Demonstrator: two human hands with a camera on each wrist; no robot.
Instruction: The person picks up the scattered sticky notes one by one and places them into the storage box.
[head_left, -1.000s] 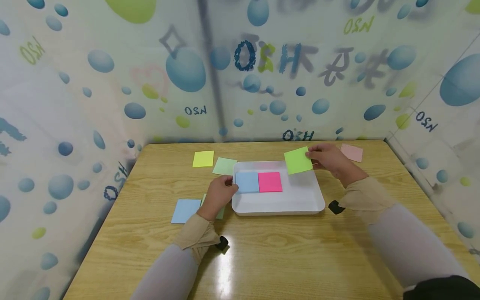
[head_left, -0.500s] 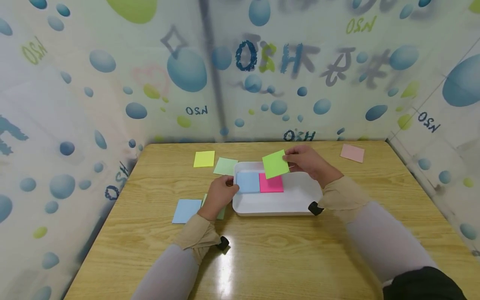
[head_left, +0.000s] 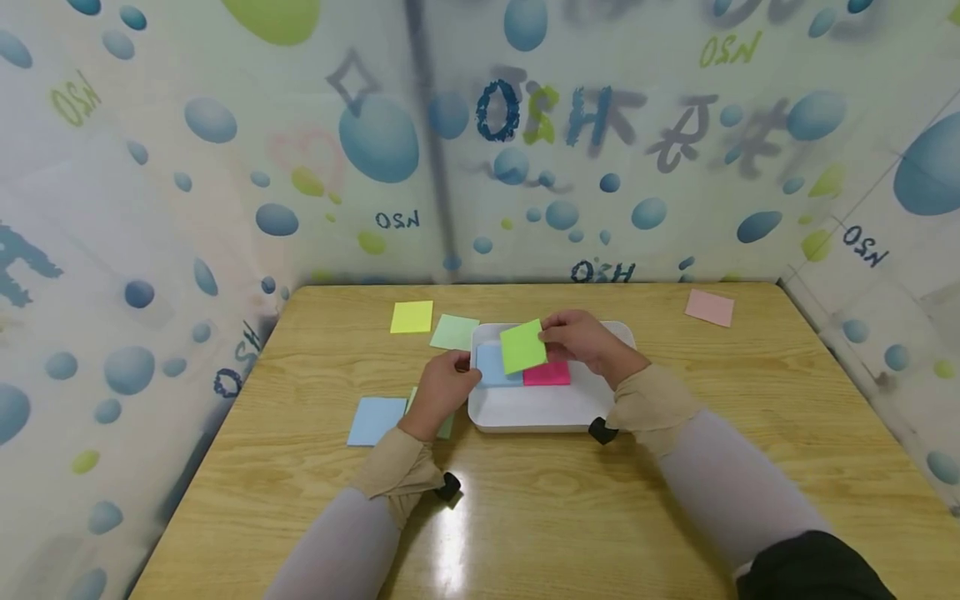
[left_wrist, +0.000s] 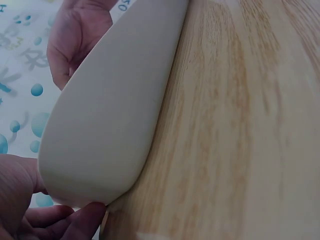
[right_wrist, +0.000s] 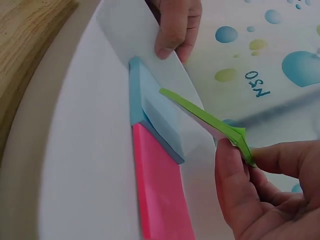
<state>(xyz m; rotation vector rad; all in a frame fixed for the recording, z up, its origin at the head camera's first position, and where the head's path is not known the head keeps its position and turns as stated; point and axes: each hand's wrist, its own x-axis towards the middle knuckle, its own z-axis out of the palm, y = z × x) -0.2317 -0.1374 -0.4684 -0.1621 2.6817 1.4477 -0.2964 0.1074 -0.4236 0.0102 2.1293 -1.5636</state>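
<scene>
A white tray (head_left: 532, 412) stands on the wooden table. My left hand (head_left: 442, 392) grips its left end, thumb over the rim and fingers low on the outer wall in the left wrist view. Inside the tray, a light blue sticky note pad (right_wrist: 155, 107) lies side by side with a hot pink sticky note pad (right_wrist: 162, 182). Between thumb and fingers, my right hand (head_left: 588, 343) pinches a lime green sticky note pad (head_left: 522, 347) by its right edge. That pad is tilted and raised above the blue one, covering parts of both pads in the head view.
Behind the tray's left side lie a yellow note (head_left: 412, 317) and a pale green note (head_left: 454, 332). A blue note (head_left: 376, 421) lies left of my left wrist, beside a green note (head_left: 447, 427) half hidden by that hand. A pale pink note (head_left: 709, 307) sits back right.
My right hand has carried the lime green pad leftward and slightly down, from the tray's back right to over the blue and pink pads. The left hand stays at the tray's left end.
</scene>
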